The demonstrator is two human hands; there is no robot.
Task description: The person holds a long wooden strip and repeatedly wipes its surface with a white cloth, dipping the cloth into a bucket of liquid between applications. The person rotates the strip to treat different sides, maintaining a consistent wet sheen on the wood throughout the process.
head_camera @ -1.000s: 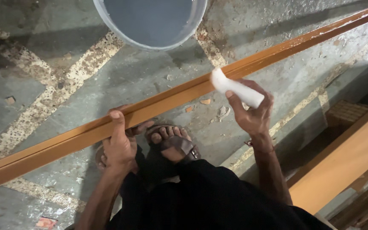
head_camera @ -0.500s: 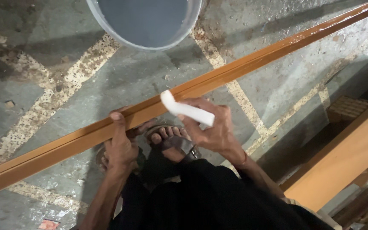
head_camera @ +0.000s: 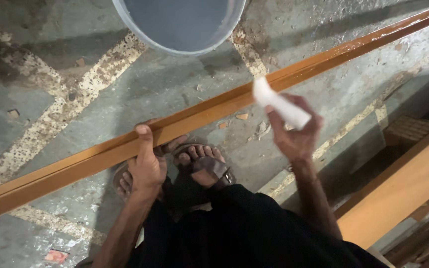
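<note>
- A long orange-brown wooden strip (head_camera: pixel 209 111) runs slantwise across the view, from lower left to upper right, lying low over a worn concrete floor (head_camera: pixel 45 69). Its upper right stretch shines as if wet.
- The left hand (head_camera: pixel 147 161) presses down on the strip near its middle, thumb laid across the top and fingers curled around the near edge, pinning it in place.
- The right hand (head_camera: pixel 294 134) pinches a folded white pad (head_camera: pixel 280 105) between thumb and fingers. The pad's upper end sits at the strip's near edge; I cannot tell whether it touches.
- The step in hand looks like rubbing or wiping along the strip's face. The next move seems to call for bringing the pad flat onto the wood while the left hand keeps the strip steady.
- Sandalled feet (head_camera: pixel 202 164) stand just under the strip, beside the left hand.
- A pale round bucket (head_camera: pixel 182 25) holding water sits beyond the strip, at the top.
- A second plank (head_camera: pixel 398 188) lies at lower right.
</note>
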